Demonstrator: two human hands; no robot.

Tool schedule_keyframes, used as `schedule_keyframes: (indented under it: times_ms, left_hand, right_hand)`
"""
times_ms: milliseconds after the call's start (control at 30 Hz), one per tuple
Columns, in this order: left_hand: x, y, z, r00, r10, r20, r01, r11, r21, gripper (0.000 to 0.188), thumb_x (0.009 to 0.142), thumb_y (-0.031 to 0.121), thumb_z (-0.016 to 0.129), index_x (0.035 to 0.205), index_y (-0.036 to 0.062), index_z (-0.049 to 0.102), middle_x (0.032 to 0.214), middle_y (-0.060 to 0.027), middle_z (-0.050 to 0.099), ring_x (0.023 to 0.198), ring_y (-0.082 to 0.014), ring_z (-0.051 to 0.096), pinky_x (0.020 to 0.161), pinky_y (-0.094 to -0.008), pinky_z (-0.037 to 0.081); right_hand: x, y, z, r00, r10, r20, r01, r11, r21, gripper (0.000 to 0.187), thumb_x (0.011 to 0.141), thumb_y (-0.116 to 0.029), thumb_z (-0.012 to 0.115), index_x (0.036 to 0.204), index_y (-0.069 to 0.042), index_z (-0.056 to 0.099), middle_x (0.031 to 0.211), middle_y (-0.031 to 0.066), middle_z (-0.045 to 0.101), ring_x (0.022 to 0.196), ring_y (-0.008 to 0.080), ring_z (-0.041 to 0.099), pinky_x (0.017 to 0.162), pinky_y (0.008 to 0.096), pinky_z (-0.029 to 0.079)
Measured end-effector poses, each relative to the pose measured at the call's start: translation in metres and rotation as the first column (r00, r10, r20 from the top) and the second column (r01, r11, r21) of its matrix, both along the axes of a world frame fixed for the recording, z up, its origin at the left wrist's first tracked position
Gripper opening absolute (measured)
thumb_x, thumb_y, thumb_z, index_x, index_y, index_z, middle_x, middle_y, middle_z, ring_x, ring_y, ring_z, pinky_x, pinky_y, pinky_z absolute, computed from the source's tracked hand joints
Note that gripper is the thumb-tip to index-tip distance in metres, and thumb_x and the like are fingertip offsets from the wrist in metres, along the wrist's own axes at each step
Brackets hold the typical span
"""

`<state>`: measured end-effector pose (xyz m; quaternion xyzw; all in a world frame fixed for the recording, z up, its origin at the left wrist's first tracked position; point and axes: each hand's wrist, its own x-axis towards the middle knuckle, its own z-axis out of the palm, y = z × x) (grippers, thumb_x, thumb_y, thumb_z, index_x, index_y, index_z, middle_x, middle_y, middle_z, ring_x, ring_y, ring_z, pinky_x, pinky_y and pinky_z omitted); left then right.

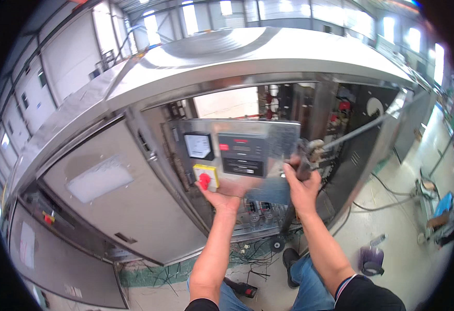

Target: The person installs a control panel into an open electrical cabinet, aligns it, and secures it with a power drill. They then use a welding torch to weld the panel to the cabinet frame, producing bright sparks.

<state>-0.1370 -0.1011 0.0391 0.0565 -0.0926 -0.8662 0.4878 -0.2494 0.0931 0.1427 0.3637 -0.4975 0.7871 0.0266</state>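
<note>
Between my hands is a shiny metal control panel [281, 135], held tilted in front of an open cabinet bay. On it are a square dial meter [198, 145], a black controller unit [242, 154] and a red rotary switch on a yellow plate [206, 178]. My left hand [221, 199] grips the panel's lower left edge, its fingers partly hidden behind. At the lower right edge, my right hand [303, 189] is closed on the panel, thumb on the front. Just above that hand is a blurred dark cylindrical part [304, 160], whose kind I cannot make out.
A long metal cabinet [196, 72] spans the view, with a closed door [107, 181] to the left. A rod [364, 127] slants across the right bay. Loose cables [164, 274], a power tool [245, 289], a caster [277, 243] and a purple jug [372, 259] lie around my feet.
</note>
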Motion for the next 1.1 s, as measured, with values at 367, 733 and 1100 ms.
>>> schedule_keyframes:
  times_ms: [367, 733, 1100]
  left_hand:
    - [0.026, 0.014, 0.033, 0.976, -0.218, 0.003, 0.214, 0.955, -0.207, 0.058, 0.089, 0.055, 0.07, 0.131, 0.0148, 0.065, 0.122, -0.0014, 0.068, 0.119, -0.0251, 0.06, 0.111, -0.0473, 0.041]
    - [0.028, 0.008, 0.041, 0.994, -0.098, 0.041, 0.101, 0.991, -0.086, 0.104, 0.078, 0.085, 0.062, 0.155, 0.0177, 0.043, 0.157, -0.004, 0.046, 0.144, -0.0285, 0.043, 0.12, -0.0528, 0.033]
    - [0.041, -0.024, 0.031, 0.982, -0.103, 0.157, 0.11, 0.993, -0.036, 0.118, 0.066, 0.1, 0.047, 0.155, 0.023, 0.045, 0.162, -0.0032, 0.04, 0.148, -0.0269, 0.037, 0.121, -0.0544, 0.03]
  right_hand:
    - [-0.027, 0.002, 0.035, 0.99, 0.102, -0.094, -0.117, 0.979, -0.168, 0.032, 0.089, -0.001, 0.077, 0.12, 0.002, 0.067, 0.107, 0.0021, 0.071, 0.086, 0.0071, 0.062, 0.077, 0.0262, 0.053]
    - [-0.049, 0.001, 0.019, 0.98, 0.173, -0.101, -0.186, 0.973, -0.139, 0.056, 0.089, 0.004, 0.074, 0.142, 0.001, 0.058, 0.107, 0.0028, 0.063, 0.095, 0.0109, 0.057, 0.086, 0.0265, 0.05]
    - [-0.045, 0.008, 0.031, 0.977, 0.201, -0.072, -0.211, 0.959, -0.187, 0.056, 0.088, 0.001, 0.073, 0.142, 0.001, 0.058, 0.105, 0.0019, 0.06, 0.094, 0.0111, 0.057, 0.089, 0.0261, 0.048]
